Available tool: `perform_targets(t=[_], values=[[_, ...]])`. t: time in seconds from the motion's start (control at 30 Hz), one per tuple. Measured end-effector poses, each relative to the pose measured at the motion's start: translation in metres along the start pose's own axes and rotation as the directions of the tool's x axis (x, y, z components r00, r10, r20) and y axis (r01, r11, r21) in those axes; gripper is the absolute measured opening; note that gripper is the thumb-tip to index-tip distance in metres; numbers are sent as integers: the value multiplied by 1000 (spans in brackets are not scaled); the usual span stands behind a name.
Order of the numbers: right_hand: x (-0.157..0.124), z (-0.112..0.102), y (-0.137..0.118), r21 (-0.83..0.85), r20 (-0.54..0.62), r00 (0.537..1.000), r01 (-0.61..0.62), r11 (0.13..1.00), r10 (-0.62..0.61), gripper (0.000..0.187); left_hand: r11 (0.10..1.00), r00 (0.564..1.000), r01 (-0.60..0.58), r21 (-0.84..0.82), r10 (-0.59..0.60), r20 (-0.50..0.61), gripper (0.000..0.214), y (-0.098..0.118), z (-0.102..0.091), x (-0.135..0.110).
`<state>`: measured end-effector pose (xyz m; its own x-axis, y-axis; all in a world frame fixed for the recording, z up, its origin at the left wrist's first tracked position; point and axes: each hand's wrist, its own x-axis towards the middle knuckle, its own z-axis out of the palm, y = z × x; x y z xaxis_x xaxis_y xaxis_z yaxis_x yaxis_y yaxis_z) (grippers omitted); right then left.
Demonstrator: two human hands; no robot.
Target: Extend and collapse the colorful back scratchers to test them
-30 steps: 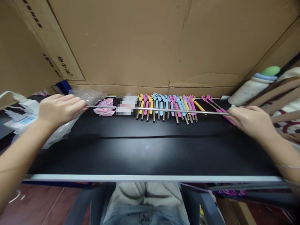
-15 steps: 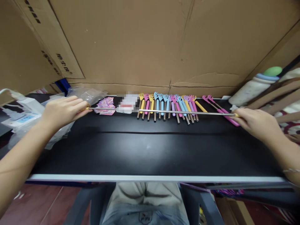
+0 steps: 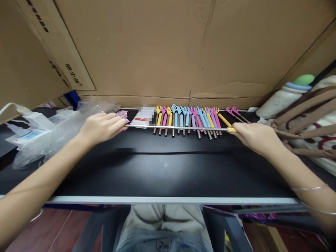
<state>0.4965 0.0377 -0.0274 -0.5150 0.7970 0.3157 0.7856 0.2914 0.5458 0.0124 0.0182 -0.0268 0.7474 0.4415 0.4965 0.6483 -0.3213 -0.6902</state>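
A telescopic back scratcher (image 3: 168, 128) with a thin metal rod stretches level between my two hands above the black table (image 3: 168, 175). My left hand (image 3: 105, 126) is closed round its left end, hiding that end. My right hand (image 3: 258, 134) grips the yellow handle (image 3: 231, 130) at the other end. Behind the rod lies a row of short back scratchers (image 3: 181, 120) with yellow, pink, blue and purple claws and grips. Two pink scratchers (image 3: 237, 112) lie apart at the right, partly behind my right hand. Pink printed cards (image 3: 123, 114) are partly covered by my left hand.
White cards (image 3: 141, 117), partly pixelated, lie left of the row. Clear plastic bags (image 3: 63, 133) and a white power strip (image 3: 34, 131) fill the left side. A pale bottle (image 3: 283, 99) and a patterned cloth bag (image 3: 312, 133) stand right. Cardboard (image 3: 157, 52) walls the back.
My hands have come closer together, the left moving right and the right moving left. The rod between them is now visibly shorter.
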Motion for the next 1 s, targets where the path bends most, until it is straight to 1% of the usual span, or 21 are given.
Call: perform_targets(t=[0.1, 0.2, 0.27, 0.37, 0.47, 0.57, 0.7, 0.87, 1.0], values=[[5, -8, -21, 37, -100, 992, 86, 996, -82, 41, 998, 999, -30, -56, 27, -46, 37, 24, -2, 17], [7, -12, -41, 85, -200, 968, 173, 981, -153, 42, 990, 996, -58, -125, 49, -74, 37, 48, -5, 32], [7, -14, -51, 121, -240, 956, 200, 972, -167, 40, 987, 997, -54, -155, 43, -69, 36, 60, -9, 40], [8, -16, -59, 173, -269, 952, 197, 965, -146, 39, 984, 999, -25, -177, 18, -43, 35, 69, -14, 49], [9, -21, -68, 228, -280, 951, 201, 953, -134, 39, 974, 998, -12, -225, -1, -60, 34, 76, -19, 57], [12, -28, -83, 279, -275, 950, 224, 934, -146, 38, 957, 996, -24, -288, -3, -94, 32, 86, -23, 67], [17, -35, -100, 290, -251, 957, 216, 932, -144, 40, 940, 996, -34, -340, 4, -88, 30, 98, -25, 79], [19, -39, -103, 253, -248, 959, 204, 946, -140, 39, 931, 998, -18, -366, -8, -67, 32, 101, -22, 79], [20, -40, -106, 270, -243, 957, 222, 937, -157, 38, 922, 998, -4, -388, -20, -57, 32, 105, -18, 76]])
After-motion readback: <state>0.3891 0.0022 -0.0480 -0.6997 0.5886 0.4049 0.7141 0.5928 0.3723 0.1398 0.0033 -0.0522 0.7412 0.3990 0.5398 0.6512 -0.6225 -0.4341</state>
